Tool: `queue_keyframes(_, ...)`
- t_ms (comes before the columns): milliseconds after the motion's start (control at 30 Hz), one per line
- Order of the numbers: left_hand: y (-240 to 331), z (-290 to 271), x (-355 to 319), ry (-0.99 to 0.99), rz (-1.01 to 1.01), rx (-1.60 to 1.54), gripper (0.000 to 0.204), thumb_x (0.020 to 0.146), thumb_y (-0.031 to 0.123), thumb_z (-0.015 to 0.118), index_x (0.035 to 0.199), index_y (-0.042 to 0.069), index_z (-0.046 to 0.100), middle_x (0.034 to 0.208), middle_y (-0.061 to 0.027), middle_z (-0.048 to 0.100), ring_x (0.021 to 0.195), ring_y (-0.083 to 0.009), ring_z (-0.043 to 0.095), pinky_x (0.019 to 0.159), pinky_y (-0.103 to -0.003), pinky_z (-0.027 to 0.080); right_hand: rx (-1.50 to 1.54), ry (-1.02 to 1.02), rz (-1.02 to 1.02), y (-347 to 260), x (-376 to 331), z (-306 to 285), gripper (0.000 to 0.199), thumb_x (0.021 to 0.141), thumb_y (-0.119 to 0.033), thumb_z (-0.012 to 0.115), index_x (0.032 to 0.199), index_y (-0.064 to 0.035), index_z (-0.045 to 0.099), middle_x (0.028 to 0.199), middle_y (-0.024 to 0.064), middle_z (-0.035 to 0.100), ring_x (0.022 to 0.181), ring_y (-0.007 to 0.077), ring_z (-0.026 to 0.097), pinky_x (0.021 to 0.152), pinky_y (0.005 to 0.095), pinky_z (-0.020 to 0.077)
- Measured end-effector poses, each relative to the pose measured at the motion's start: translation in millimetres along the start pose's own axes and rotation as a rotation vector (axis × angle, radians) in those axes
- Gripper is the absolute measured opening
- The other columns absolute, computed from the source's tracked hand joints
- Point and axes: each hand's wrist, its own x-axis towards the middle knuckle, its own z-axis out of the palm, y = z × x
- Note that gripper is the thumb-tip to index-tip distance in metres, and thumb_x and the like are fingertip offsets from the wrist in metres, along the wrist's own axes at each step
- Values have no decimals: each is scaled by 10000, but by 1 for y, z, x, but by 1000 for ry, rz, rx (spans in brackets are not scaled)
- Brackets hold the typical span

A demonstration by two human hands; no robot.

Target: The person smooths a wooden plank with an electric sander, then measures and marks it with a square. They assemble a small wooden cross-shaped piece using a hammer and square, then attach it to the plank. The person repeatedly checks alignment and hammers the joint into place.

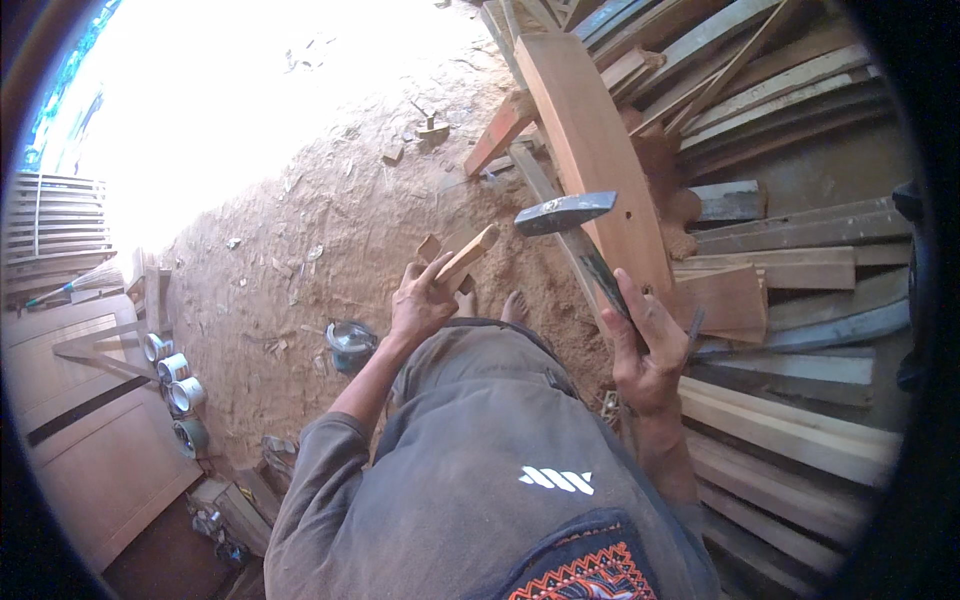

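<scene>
My right hand is closed around the dark handle of a hammer. Its metal head points up and away, in front of a thick reddish-brown timber with small dark holes. My left hand grips a small wooden block with a short crosspiece, shaped somewhat like a hand plane. The block is tilted upward, and my fingers hide part of it. A gap separates the hammer head from the block. Both hands are held in front of my body, above my bare feet.
Long boards are stacked along the right side. Sawdust and scraps cover the dirt floor. A dark pot-like container stands near my left forearm. Several tins line the left, beside wooden panels. Bright light washes out the far area.
</scene>
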Motion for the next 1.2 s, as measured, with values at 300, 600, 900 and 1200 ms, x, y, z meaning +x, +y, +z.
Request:
queue_keyframes(300,-11,8,5,50,94,91,857,715,128,775,1531,219,529,1162,-133,633,1030,-291,680,860,-430,581,-13,-55,66,7,10,1,442,962,-96,736,1394,-60,653,974,161,729,832,256,714,723,388,552)
queue_keyframes(600,-17,-3,26,-209,-551,-1608,529,984,408,608,1383,65,557,992,-66,620,668,-144,490,551,-273,416,119,-56,164,12,-13,33,443,989,-111,693,1424,-67,620,1129,216,744,1021,317,759,827,400,588)
queue_keyframes(900,-8,8,7,-503,-539,-2328,634,991,505,577,1437,55,546,1266,-185,626,773,-183,578,578,-266,469,342,-89,104,3,-14,56,482,963,-86,722,1433,-91,615,1044,217,724,877,329,741,746,391,579)
queue_keyframes(1200,13,-2,3,-459,-367,-2446,557,1021,430,578,1380,5,546,1173,-175,565,697,-135,479,547,-257,428,788,-52,633,18,-24,62,480,1069,-153,605,1520,-22,505,842,-7,609,634,71,540,544,239,473)
